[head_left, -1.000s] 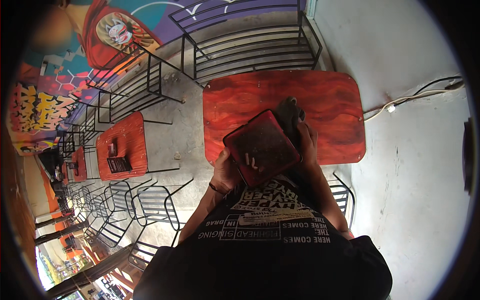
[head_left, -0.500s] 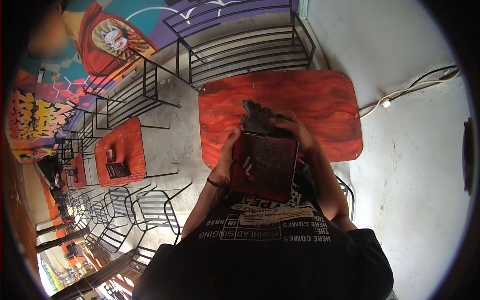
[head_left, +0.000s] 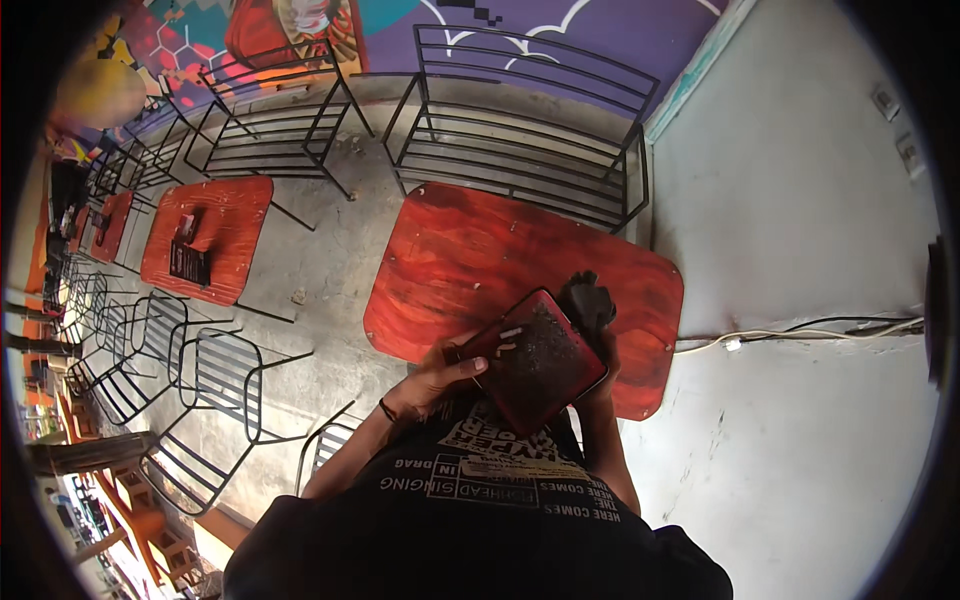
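Note:
A square, dark red shallow tray point(head_left: 535, 365) with a blackened, speckled inside is tilted in front of my chest. Small pale bits that look like stubs lie toward its left side. My left hand point(head_left: 445, 375) grips the tray's left edge, thumb over the rim and fingers underneath. At the right side is my right hand point(head_left: 603, 365), largely hidden behind the tray. A dark, crumpled cloth-like thing point(head_left: 588, 300) sticks up by the tray's upper right corner, seemingly in my right hand.
A red wood-grain table point(head_left: 455, 265) stands just beyond my hands. Behind it is a black metal bench point(head_left: 520, 140). White wall point(head_left: 790, 450) with cables point(head_left: 780, 335) runs along the right. Another red table point(head_left: 225, 225) and black slatted chairs point(head_left: 228, 370) stand at left.
The tray has turned clockwise and shifted slightly right. The dark cloth-like thing has gone from the tray's top edge to its upper right corner. My view has swung, so the table appears rotated.

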